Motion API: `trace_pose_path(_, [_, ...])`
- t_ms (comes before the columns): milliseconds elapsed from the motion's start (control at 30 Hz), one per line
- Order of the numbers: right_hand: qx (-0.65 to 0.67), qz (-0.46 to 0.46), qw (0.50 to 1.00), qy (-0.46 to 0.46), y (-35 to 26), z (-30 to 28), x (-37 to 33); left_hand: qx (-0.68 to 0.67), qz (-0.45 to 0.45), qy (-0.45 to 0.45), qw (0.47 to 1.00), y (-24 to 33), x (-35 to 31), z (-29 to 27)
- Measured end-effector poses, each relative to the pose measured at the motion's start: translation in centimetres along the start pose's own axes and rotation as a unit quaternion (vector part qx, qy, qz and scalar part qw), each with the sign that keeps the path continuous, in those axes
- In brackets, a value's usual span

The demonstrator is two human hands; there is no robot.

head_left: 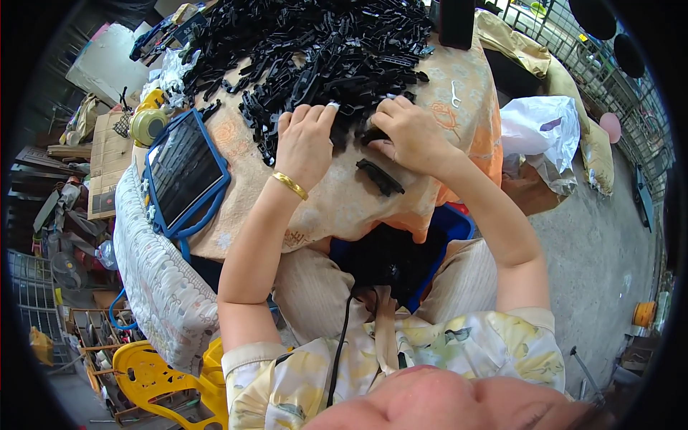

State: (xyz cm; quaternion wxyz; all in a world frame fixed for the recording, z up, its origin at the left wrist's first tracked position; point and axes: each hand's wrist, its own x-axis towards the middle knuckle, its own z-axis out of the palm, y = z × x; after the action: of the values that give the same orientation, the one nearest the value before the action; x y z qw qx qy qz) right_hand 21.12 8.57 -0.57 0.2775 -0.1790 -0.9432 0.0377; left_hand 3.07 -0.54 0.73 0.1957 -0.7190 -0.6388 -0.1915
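Note:
A big heap of black plastic clips or brackets [308,43] covers the far part of the table. At its near edge is my left hand [307,140], fingers curled and closed; what they hold, if anything, is hidden. Just right of it, my right hand [412,136] is closed with thumb and fingers around a black plastic piece [370,135], mostly covered by the hand. The fingertips of both hands show small white patches. One separate black plastic piece [380,178] lies on the patterned cloth [330,204], nearer me than my right hand.
A blue-framed dark panel [186,172] leans at the table's left edge. A small white hook-shaped piece [456,94] lies on the right. Below the cloth, between my knees, a blue bin [462,223] holds dark contents. A yellow chair [154,380] stands lower left, a white bag [539,129] right.

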Motion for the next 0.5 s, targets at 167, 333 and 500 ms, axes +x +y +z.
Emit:
trace_pose_path(167, [0.056, 0.042, 0.997, -0.034, -0.4, -0.3, -0.3, 0.012, -0.003, -0.018, 1.0, -0.4, 0.1, -0.8])
trace_pose_path(333, [0.088, 0.023, 0.994, 0.057, 0.7, 0.3, -0.7, -0.022, -0.004, 0.061, 0.998, -0.1, 0.4, -0.3])
trace_pose_path(500, [0.189, 0.086, 0.97, 0.125, 0.8, -0.3, 0.0, -0.354, -0.181, 0.076, 0.915, -0.1, 0.4, -0.2])
